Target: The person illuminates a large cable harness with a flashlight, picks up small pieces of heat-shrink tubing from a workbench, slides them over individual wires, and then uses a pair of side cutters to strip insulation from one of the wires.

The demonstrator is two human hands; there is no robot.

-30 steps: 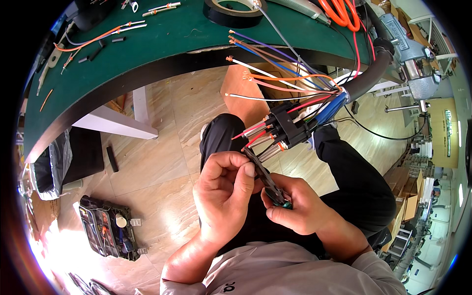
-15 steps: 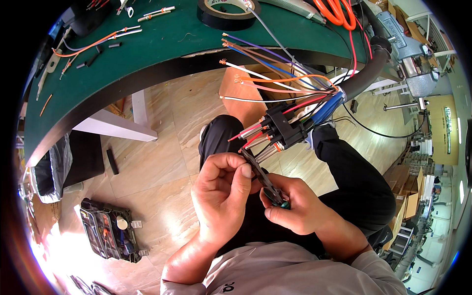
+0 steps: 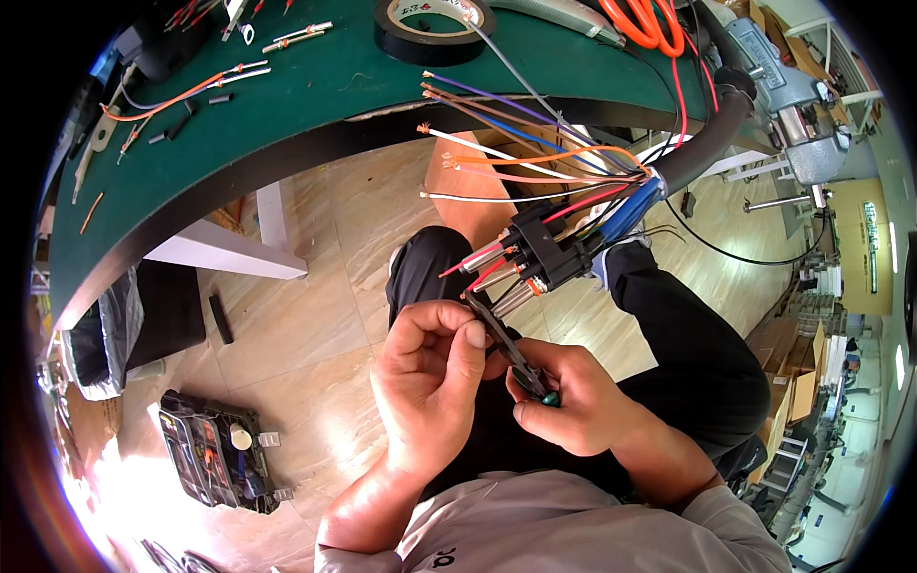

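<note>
From where I stand, the work looks partway along. The person's right hand [image 3: 573,401] is wrapped round the handles of a pair of pliers [image 3: 516,355], whose nose points to eleven o'clock. The left hand's [image 3: 430,368] grip is closed to a pinch of thumb and forefinger right at the pliers; I cannot tell whether a wire is caught between them. Just beyond, at one o'clock from the hands, hangs the black plastic block [image 3: 554,244], with several metal pins [image 3: 516,299] sticking out of it and red wires running in behind, so that part seems done. Left to deal with, I judge, is the fan of loose wires [image 3: 478,145] at twelve o'clock, bare copper showing at their ends, all springing from the thick black cable [image 3: 712,143] at half past one. More pins [image 3: 298,36] lie at eleven o'clock on the green bench [image 3: 315,95], near a roll of black tape [image 3: 435,46].
</note>
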